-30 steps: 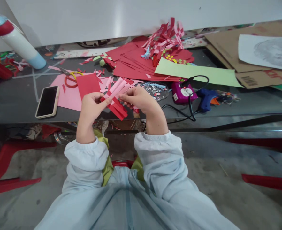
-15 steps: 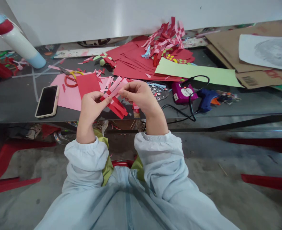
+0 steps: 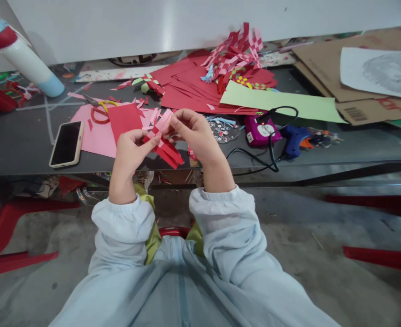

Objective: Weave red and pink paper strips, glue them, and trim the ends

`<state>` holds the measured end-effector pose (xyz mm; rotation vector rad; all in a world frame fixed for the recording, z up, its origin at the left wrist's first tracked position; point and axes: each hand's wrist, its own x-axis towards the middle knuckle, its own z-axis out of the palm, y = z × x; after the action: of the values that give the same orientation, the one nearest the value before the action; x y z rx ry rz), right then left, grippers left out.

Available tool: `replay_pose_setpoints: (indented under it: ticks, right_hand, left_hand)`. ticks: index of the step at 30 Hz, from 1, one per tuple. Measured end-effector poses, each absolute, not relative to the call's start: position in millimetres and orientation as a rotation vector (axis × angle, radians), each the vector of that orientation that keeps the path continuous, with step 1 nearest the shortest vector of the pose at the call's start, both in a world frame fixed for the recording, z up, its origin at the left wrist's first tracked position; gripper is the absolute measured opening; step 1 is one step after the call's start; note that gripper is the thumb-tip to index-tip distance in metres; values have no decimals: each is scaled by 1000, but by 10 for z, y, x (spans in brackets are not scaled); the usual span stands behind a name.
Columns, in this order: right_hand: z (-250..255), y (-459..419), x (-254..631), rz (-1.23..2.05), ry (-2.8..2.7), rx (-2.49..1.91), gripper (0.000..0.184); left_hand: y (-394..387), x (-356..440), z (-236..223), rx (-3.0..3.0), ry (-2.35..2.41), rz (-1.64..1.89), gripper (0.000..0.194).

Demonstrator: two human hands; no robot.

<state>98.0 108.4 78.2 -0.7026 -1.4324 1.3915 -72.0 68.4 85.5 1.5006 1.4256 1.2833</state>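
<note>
Between both hands, above the table's front edge, is a small weave of red and pink paper strips [image 3: 169,152]. My left hand [image 3: 132,147] pinches its left side, thumb on top. The red strips hang loose toward the lower right, and pink strips stick out at the top. My right hand [image 3: 193,131] is closed at the upper right of the weave, thumb and fingers pinching the pink strips; its fingertips partly hide them. Behind the left hand lie a red paper rectangle [image 3: 123,119] and a pink sheet [image 3: 96,143].
On the dark table [image 3: 26,150] are a phone [image 3: 66,144], scissors [image 3: 101,111], a bottle [image 3: 26,59], red sheets [image 3: 190,93], woven strips [image 3: 234,54], a green sheet [image 3: 282,103], a purple box [image 3: 259,132] with a cable, a blue glue gun [image 3: 293,140] and cardboard [image 3: 323,59].
My right hand has shifted slightly left and closer to my left hand, its fingers now covering more of the pink strips. My left hand keeps its pinch in nearly the same place.
</note>
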Motion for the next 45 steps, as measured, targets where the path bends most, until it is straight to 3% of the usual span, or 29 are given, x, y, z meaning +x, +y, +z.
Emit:
replay_pose_setpoints:
  ticks: [7, 13, 21, 23, 29, 33, 38, 45]
  right_hand:
    - [779, 1101, 1028, 990, -1582, -1006, 24]
    - [737, 1139, 1117, 620, -1612, -1234, 13]
    - [729, 1125, 1167, 1043, -1630, -1168, 8]
    - [731, 1121, 1172, 1024, -1646, -1177, 4]
    - [756, 1134, 1159, 1022, -1621, -1239, 22]
    - [794, 1112, 1121, 1088, -1532, -1207, 11]
    - [846, 1034, 1081, 1265, -1651, -1058, 32]
    - [861, 1006, 1083, 1369, -1780, -964, 21]
  left_hand:
    - [681, -721, 879, 1428, 1422, 1303, 21]
    - [680, -734, 893, 1324, 1405, 1384, 29]
    - [709, -766, 891, 1227, 1431, 1508, 25]
    - [717, -777, 883, 1200, 1426, 1524, 25]
    - [727, -793, 859, 1167, 1400, 1521, 28]
    - [719, -773, 873, 1181, 1431, 1463, 31]
    - [697, -724, 897, 1230, 1400, 1418, 36]
    - [724, -733, 856, 1237, 1409, 1397, 43]
